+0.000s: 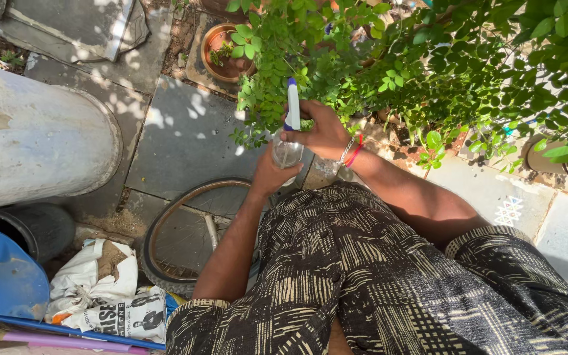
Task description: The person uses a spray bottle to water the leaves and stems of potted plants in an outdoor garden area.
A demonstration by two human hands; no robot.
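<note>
1. Far to your left, a big pale curved concrete cylinder (34, 138) is lying across the stone paving (185, 138), with a dark round bin (37, 230) tucked just below it and a blue plastic piece (1, 273) beside that.
2. Next along, crumpled white bags and printed paper (110, 296) are sitting beside an old bicycle wheel (179, 230) that is lying flat on the ground near your left elbow.
3. Your left arm is reaching up and forward from the patterned sleeve, bent slightly at the elbow, and your left hand (269, 176) is cupping the clear spray bottle (286, 152) from below; its fingers are wrapping around the bottle's base, holding it.
4. The bottle is standing roughly upright in front of your chest, over the paving edge, with its blue and white spray head (292, 105) pointing up into the leaves.
5. Your right hand (323, 135) is coming in from the right with the wrist bent, fingers curling closed around the bottle's neck just under the spray head; bangles and a red thread are sitting on that wrist.
6. Behind the bottle, a terracotta pot (228, 52) is sitting on the paving.
7. To your right, the leafy green shrub (442, 66) is spreading across the whole upper view, touching the spray head.
</note>
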